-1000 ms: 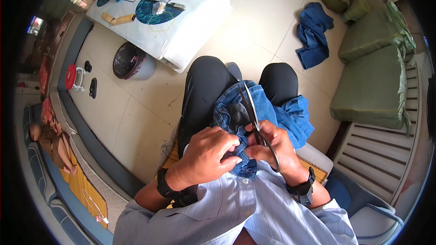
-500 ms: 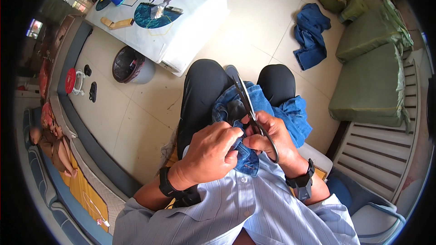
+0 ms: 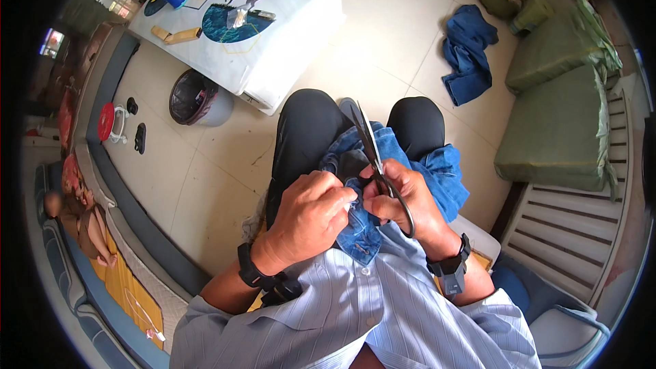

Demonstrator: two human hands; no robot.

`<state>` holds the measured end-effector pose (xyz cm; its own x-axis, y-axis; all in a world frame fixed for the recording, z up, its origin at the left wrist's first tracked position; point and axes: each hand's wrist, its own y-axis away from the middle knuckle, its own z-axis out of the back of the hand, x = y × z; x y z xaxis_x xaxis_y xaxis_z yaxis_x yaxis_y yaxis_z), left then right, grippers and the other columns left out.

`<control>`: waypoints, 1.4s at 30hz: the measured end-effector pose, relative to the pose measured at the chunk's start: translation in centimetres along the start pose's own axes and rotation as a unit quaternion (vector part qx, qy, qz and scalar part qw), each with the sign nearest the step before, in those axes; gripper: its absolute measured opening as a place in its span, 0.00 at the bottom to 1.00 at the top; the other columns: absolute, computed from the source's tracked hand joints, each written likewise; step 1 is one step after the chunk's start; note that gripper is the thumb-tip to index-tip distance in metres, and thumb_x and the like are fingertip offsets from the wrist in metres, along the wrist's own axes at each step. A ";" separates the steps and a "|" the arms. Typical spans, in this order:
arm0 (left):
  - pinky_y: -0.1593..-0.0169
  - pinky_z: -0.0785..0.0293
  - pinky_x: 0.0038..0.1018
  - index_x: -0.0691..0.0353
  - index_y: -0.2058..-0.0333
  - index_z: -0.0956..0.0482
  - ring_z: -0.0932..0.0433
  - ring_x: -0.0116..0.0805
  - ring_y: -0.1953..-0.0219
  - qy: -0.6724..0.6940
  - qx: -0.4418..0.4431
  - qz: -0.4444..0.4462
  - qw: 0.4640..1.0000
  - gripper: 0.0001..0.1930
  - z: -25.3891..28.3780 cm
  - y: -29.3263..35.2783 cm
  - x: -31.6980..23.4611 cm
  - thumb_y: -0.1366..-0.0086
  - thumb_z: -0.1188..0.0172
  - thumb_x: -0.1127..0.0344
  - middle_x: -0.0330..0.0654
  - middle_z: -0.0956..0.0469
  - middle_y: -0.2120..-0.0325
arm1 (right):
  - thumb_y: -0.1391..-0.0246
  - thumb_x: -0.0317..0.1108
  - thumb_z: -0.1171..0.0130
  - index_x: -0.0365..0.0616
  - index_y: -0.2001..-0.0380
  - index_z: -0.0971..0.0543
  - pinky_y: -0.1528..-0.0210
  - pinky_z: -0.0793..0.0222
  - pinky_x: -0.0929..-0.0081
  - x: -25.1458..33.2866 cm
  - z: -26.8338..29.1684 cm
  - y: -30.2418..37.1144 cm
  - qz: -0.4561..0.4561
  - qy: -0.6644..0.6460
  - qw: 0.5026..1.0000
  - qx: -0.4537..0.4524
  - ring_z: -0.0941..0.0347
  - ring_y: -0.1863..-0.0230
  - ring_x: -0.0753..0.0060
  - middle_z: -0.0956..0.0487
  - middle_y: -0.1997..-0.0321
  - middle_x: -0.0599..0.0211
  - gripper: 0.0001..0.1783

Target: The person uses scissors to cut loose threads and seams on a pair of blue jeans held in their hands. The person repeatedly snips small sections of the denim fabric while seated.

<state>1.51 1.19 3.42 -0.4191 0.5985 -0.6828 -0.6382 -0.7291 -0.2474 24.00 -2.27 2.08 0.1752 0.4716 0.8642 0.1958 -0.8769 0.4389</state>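
Observation:
A piece of blue denim clothing (image 3: 437, 176) lies across my lap, its stitched end (image 3: 360, 236) hanging between my hands over my shirt front. My right hand (image 3: 404, 198) is closed round the handles of a pair of scissors (image 3: 369, 138). Their long blades point away from me above the cloth, only slightly apart. My left hand (image 3: 311, 215) is closed in a pinch at the denim's edge, where a small whitish bit, perhaps frayed thread, shows at the fingertips. The fingers hide most of what they grip.
Another pair of blue jeans (image 3: 469, 51) lies on the tiled floor at the far right. Ahead stands a low white table (image 3: 307, 20), with a waste bin (image 3: 215, 108) beside it. Green wrapped cushions (image 3: 553, 130) rest on a slatted bench (image 3: 564, 232). A person (image 3: 85, 222) is on the left sofa.
My left hand has drawn slightly left, away from my right hand, and the whitish bit now shows at its fingertips. The scissors have shifted a little left, and the denim end has moved with them.

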 end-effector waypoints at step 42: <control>0.58 0.27 0.21 0.65 0.62 0.19 0.24 0.20 0.64 0.501 0.104 0.317 0.798 0.03 -1.1 1.0 2.6 0.33 0.35 0.76 0.33 0.20 0.67 | 0.51 0.18 0.30 0.41 0.43 0.25 0.65 0.23 0.74 -1.6 -1.2 3.3 0.206 0.304 0.928 -0.065 0.20 0.69 0.72 0.17 0.63 0.66 0.30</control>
<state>0.51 1.67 0.63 -0.0400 -0.5120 -0.8581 -0.6401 -0.6463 0.4155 23.19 -6.01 2.45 -0.3742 -0.0116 0.9273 0.1085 -0.9936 0.0313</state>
